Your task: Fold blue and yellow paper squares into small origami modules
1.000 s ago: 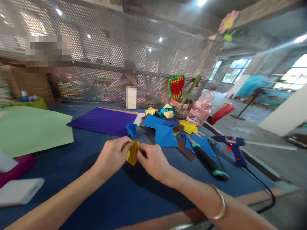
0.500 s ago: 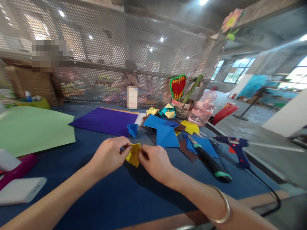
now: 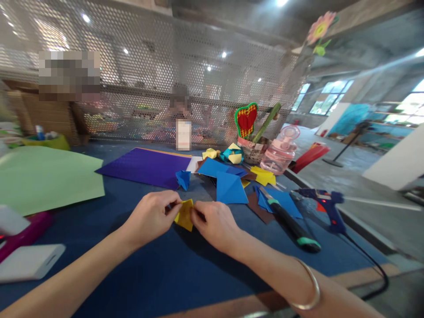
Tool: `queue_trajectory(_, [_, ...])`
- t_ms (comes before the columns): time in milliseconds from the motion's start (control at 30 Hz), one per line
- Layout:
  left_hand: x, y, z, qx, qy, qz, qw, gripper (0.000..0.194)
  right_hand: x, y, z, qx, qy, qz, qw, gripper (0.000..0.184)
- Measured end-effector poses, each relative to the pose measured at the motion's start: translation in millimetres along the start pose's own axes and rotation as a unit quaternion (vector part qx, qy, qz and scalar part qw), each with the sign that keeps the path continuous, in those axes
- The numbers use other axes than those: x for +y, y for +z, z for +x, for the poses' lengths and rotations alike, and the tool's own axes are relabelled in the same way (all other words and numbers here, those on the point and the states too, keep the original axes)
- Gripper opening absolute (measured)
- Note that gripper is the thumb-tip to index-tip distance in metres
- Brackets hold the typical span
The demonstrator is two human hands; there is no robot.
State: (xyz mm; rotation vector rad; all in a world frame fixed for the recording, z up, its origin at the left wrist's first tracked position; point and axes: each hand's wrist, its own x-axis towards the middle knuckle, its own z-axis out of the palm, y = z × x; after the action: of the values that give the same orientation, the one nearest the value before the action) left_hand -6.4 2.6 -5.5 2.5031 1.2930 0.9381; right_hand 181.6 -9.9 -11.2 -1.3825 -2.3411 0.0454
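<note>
A small folded piece of yellow paper (image 3: 184,216) is held just above the dark blue tabletop, between my two hands. My left hand (image 3: 153,215) pinches its left upper edge between thumb and fingers. On the opposite side, my right hand (image 3: 215,224) grips the right edge, its fingers curled and partly hidden. Just beyond them a small folded blue paper piece (image 3: 183,179) rests on the table. Flat blue paper squares (image 3: 231,188) lie past my right hand, with a utility knife (image 3: 291,223) to their right.
A glue gun (image 3: 326,203) with a cord lies near the right edge. Purple paper (image 3: 145,168) and light green paper (image 3: 49,179) spread to the left, near a white box-shaped device (image 3: 31,263). At the back stand a pink bottle (image 3: 279,154) and a perforated metal screen (image 3: 139,66).
Both hands stay nearly in place around the yellow paper, which has turned or bent very slightly. The tabletop things have not moved.
</note>
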Motion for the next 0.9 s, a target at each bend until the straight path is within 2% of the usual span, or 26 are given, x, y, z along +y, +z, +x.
queue_trajectory(100, [0, 1.5, 1, 0.001, -0.031, -0.048, 0.998, 0.017, 6, 1, 3, 0.013, -0.023, 0.026, 0.999, 0.023])
queue_trajectory(333, [3, 5.1, 1, -0.01, -0.092, -0.094, 0.991, 0.017, 12, 5, 9, 0.011, -0.031, 0.195, 0.98, 0.021])
queue_trajectory(467, [6, 5.4, 1, -0.024, -0.098, -0.116, 0.988, 0.017, 10, 5, 9, 0.022, -0.001, 0.194, 0.981, 0.024])
queue_trajectory(567, [7, 4.6, 2, -0.028, -0.113, -0.161, 0.98, 0.016, 8, 3, 9, 0.023, -0.006, 0.185, 0.982, 0.023])
queue_trajectory(700, [5, 1.7, 6, -0.035, -0.166, -0.294, 0.941, 0.024, 6, -1, 9, 0.02, -0.013, 0.176, 0.984, 0.025])
queue_trajectory(833, [0, 1.1, 7, -0.088, -0.27, -0.414, 0.864, 0.028, 5, -3, 7, 0.021, -0.029, 0.174, 0.984, 0.025])
queue_trajectory(900, [-2, 2.0, 6, -0.104, -0.295, -0.454, 0.834, 0.028, 6, -3, 6, 0.023, -0.033, 0.169, 0.985, 0.025])
